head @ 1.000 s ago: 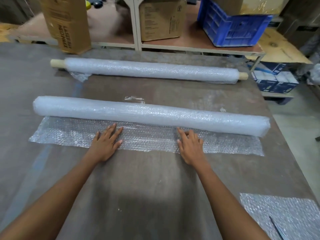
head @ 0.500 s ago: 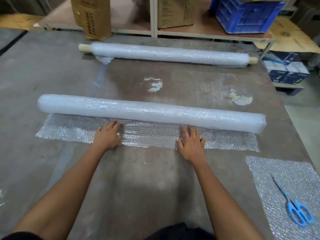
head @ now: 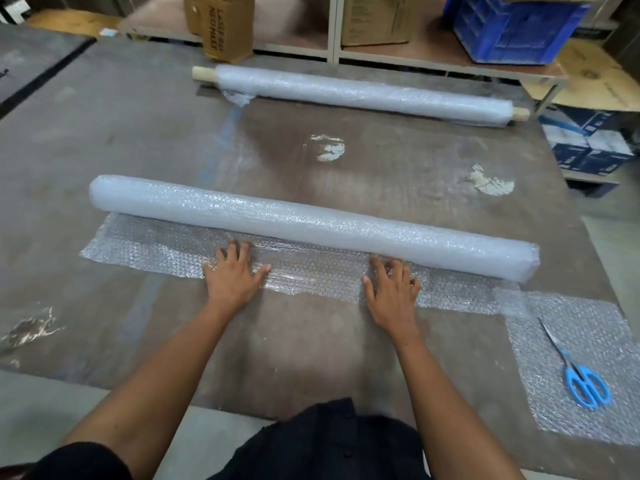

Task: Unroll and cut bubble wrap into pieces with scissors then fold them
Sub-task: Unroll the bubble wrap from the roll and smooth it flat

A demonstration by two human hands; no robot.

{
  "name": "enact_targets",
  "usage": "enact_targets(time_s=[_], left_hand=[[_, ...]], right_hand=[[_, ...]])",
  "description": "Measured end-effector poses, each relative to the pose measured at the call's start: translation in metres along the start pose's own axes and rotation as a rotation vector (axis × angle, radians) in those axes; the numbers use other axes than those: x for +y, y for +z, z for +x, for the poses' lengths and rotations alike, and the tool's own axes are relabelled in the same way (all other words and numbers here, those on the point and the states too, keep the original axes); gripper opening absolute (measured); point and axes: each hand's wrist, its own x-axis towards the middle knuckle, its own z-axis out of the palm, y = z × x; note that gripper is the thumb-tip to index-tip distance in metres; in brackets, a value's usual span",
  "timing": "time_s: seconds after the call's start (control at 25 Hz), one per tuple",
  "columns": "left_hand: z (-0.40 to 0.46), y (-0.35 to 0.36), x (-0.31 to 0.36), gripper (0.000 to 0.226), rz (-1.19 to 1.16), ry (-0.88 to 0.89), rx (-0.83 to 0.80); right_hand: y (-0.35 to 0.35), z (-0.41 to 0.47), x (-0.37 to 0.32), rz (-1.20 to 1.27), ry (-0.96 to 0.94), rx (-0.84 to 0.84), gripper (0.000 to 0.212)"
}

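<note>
1. Nearest the person, blue-handled scissors [head: 577, 374] are lying shut on a cut bubble-wrap piece [head: 588, 403] at the worktop's [head: 311, 358] right corner, sitting within reach, probably waiting for the cutting step
2. Further in, the left hand [head: 232, 276] and the right hand [head: 393, 289] are both pressing flat, fingers spread and gripping nothing, on the unrolled bubble-wrap strip [head: 145, 252]; pinning the loose edge likely lets the roll travel away while the sheet stays put
3. Just beyond the fingertips, the near bubble-wrap roll [head: 311, 225] is resting across the worktop on its own unrolled strip, only a narrow band paid out, so unrolling looks barely begun
4. Well apart, a second bubble-wrap roll [head: 363, 95] on a wooden core is lying by the far edge
5. Behind it, cardboard boxes [head: 221, 26] and a blue crate [head: 512, 26] are standing on a low shelf
</note>
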Motion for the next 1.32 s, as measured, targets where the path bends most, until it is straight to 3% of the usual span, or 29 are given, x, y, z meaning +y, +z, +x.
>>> enact_targets(time_s=[0.4,0.72,1.0,1.32], left_hand=[[-0.066,0.015,-0.057,0.104,0.008,-0.013,-0.048],[-0.089,0.023,-0.099,0.102,0.03,0.111,-0.018],[-0.131,0.03,-0.111,0.095,0.088,0.093,-0.034],[-0.151,0.027,-0.118,0.095,0.181,0.126,-0.021]], right_hand=[[0.004,-0.061,-0.028,0.003,-0.012,-0.193,0.069],[0.013,-0.119,-0.051,0.016,0.079,-0.194,0.073],[0.015,-0.17,-0.056,-0.014,0.075,-0.16,0.072],[0.005,-0.18,-0.051,-0.018,0.034,-0.261,0.074]])
